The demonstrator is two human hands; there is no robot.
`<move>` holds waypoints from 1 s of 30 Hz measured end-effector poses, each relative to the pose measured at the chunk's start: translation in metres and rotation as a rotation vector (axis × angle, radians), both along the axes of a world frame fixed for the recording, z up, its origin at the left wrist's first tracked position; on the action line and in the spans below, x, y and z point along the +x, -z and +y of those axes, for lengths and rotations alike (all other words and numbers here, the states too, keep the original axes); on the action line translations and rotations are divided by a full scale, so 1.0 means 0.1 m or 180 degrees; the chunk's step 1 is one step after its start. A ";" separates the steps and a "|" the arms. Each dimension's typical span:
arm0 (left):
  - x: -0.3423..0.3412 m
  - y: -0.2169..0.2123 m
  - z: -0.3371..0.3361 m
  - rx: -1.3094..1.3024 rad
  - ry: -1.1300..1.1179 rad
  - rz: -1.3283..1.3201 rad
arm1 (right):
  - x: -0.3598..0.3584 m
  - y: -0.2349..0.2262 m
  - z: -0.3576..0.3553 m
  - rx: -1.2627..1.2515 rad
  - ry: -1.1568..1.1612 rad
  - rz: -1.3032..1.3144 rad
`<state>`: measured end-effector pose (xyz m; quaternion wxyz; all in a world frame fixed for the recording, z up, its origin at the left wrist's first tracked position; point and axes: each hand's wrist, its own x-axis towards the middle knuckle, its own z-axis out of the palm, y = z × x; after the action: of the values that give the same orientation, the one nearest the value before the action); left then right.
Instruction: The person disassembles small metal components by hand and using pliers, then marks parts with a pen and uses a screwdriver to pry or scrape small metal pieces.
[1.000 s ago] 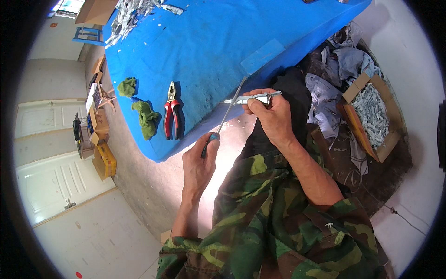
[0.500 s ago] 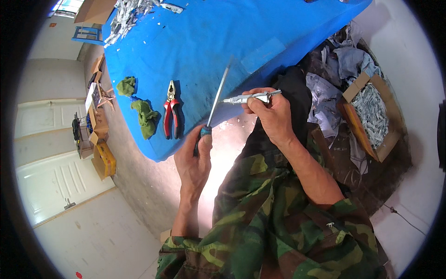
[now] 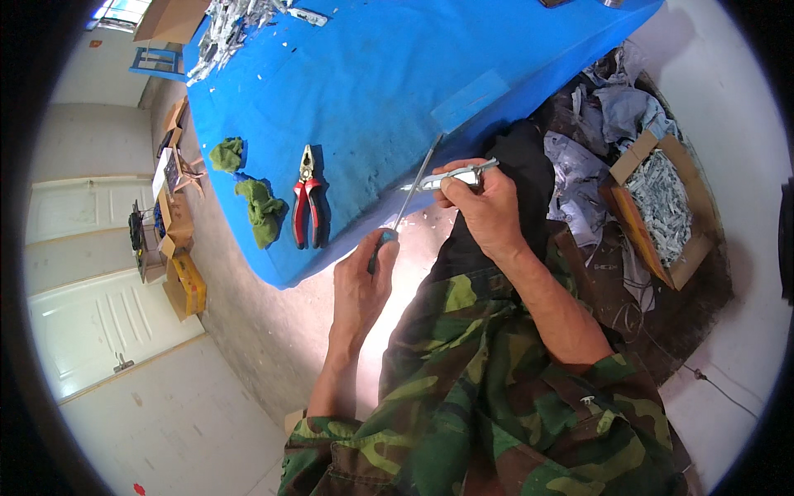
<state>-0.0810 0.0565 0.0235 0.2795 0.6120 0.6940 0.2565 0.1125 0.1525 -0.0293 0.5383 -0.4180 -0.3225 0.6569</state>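
My left hand (image 3: pixel 361 273) is closed round the blue handle of a screwdriver (image 3: pixel 428 161), whose long metal shaft slants up and to the right. In my right hand (image 3: pixel 486 202) is a slim silvery-white metal piece (image 3: pixel 466 176), pinched between thumb and fingers and pointing left. The shaft crosses in front of the piece's narrow left end; whether they touch I cannot tell. Pliers (image 3: pixel 307 201) with red and black handles lie on the blue cloth-covered table (image 3: pixel 364 74), left of the screwdriver.
Green cloth rags (image 3: pixel 260 211) lie left of the pliers. A heap of silvery pieces (image 3: pixel 227 37) covers the table's far left corner. To my right, a cardboard box (image 3: pixel 703 215) holds many similar pieces, beside crumpled grey bags (image 3: pixel 575 178). More boxes (image 3: pixel 186 285) stand along the left wall.
My left hand has moved right, bringing the screwdriver across the metal piece's left end, and its shaft leans further right. My right hand has stayed almost in place.
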 end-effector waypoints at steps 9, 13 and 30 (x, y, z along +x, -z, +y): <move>-0.03 -0.10 -0.10 0.0133 -0.0194 -0.0054 | 0.03 -0.04 -0.03 0.0037 -0.0031 0.0104; 0.00 -0.19 -0.18 0.0000 -0.0630 -0.0570 | 0.05 -0.06 -0.02 0.0030 -0.0027 0.0214; 0.03 -0.15 -0.21 -0.0058 -0.0231 -0.0263 | 0.07 0.03 -0.07 0.0176 -0.0159 0.0004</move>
<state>-0.0781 0.0357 0.0385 0.3040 0.5727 0.7060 0.2851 0.1194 0.1457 -0.0327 0.5332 -0.3944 -0.3505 0.6613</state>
